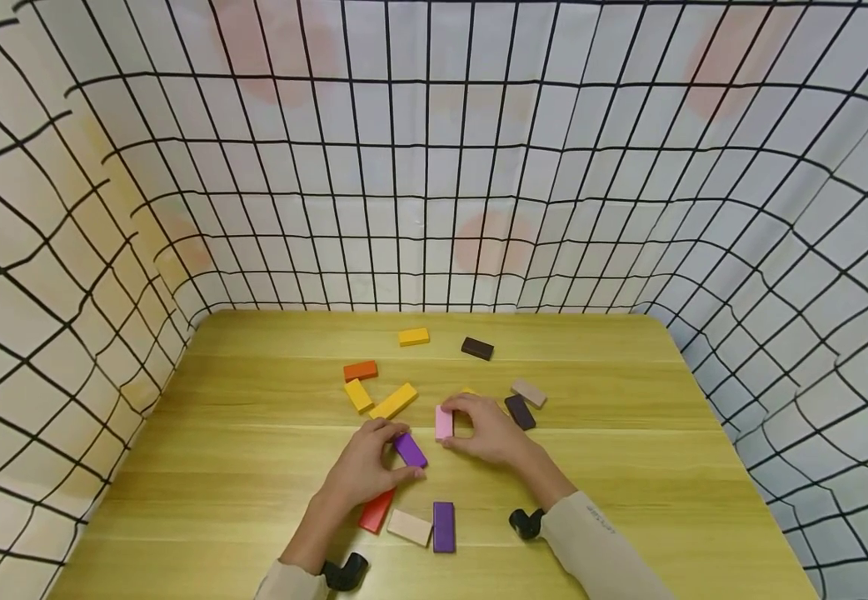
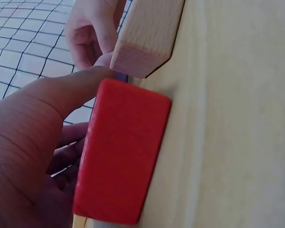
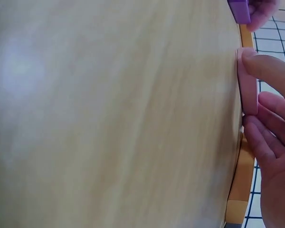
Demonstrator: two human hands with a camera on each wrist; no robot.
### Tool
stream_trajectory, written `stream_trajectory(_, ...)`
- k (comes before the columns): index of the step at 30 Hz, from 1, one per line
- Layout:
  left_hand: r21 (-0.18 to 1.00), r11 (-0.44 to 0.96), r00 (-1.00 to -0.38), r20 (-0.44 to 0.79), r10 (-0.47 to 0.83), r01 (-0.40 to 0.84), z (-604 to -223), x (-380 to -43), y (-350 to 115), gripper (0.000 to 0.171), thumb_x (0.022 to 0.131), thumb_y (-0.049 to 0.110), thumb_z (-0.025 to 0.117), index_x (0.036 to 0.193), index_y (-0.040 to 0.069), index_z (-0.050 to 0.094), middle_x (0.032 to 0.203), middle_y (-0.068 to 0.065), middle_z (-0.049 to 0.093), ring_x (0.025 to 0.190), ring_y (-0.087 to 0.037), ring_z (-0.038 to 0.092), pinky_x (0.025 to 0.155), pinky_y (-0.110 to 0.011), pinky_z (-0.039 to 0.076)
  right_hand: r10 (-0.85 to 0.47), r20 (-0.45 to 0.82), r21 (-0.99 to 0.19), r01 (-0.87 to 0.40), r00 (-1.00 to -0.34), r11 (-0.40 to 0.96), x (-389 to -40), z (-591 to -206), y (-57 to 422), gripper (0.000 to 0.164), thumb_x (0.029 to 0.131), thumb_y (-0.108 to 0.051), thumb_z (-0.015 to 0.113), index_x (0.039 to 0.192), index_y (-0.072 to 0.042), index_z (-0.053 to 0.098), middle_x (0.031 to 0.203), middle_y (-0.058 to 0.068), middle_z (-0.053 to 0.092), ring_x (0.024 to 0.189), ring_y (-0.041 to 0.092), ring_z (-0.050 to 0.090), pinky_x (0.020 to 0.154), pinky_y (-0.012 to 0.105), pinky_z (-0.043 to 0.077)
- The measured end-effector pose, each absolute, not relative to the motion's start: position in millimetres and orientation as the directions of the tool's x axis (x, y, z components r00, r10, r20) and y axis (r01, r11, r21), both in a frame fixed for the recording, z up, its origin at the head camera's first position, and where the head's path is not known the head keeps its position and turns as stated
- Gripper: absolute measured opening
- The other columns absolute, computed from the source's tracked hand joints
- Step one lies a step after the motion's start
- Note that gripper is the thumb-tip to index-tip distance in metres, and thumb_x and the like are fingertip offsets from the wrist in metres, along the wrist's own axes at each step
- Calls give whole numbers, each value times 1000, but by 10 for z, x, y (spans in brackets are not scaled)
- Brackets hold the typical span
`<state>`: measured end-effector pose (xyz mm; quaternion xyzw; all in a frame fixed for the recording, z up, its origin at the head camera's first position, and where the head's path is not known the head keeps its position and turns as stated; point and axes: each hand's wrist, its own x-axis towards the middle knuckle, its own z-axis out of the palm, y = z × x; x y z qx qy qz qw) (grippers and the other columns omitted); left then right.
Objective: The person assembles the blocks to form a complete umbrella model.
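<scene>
My left hand (image 1: pixel 362 468) pinches a purple block (image 1: pixel 411 450) by its ends, between thumb and fingers. To its right, my right hand (image 1: pixel 492 431) holds a pink block (image 1: pixel 443 423) the same way, low over the wooden table. In the right wrist view the thumb is on one end of the pink block (image 3: pixel 248 85) and fingers are at the other. Just below my left hand lie a red block (image 1: pixel 377 511), a pale wooden block (image 1: pixel 409 527) and a dark purple block (image 1: pixel 444 527). The red block (image 2: pixel 121 152) looms large in the left wrist view.
Beyond my hands lie yellow blocks (image 1: pixel 393 402), an orange-red block (image 1: pixel 360 371) and a dark brown block (image 1: pixel 477 348). Another dark block (image 1: pixel 520 412) and a beige block (image 1: pixel 529 392) sit right of my right hand. Black wire mesh (image 1: pixel 426 167) borders the table (image 1: pixel 629 417).
</scene>
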<state>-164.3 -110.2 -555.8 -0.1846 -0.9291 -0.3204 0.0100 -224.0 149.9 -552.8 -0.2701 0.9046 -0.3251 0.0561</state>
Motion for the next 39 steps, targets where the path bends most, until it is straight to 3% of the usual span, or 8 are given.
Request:
stream_trajectory(12,571,755,-945,144,294,322,-5590,-1631,-1094,82,63,64,92,124,14,70,116,-1,64,105,-17,60,95,-40,56,-509,96,-637,-445,-856,629,-2201,-5528,1506,57,87,-37,82,136,-13,65,146,6,60,137,27,55,116,46,45)
stream_trajectory(23,571,755,-946,167,278,323,-5598,-1623,-1089,71,68,55,93,122,14,71,113,0,66,104,-17,60,93,-40,56,-541,74,-610,-467,-838,640,-2200,-5543,1563,52,92,-30,79,138,-13,65,147,3,59,137,26,56,114,42,47)
stream_trajectory(39,607,707,-929,174,327,363,-5635,-1604,-1160,63,73,47,92,124,19,70,127,-2,68,122,-26,61,106,-48,51,-543,88,-631,-469,-835,619,-2168,-5553,1575,51,94,-28,76,140,-13,63,146,3,60,134,24,59,111,44,50)
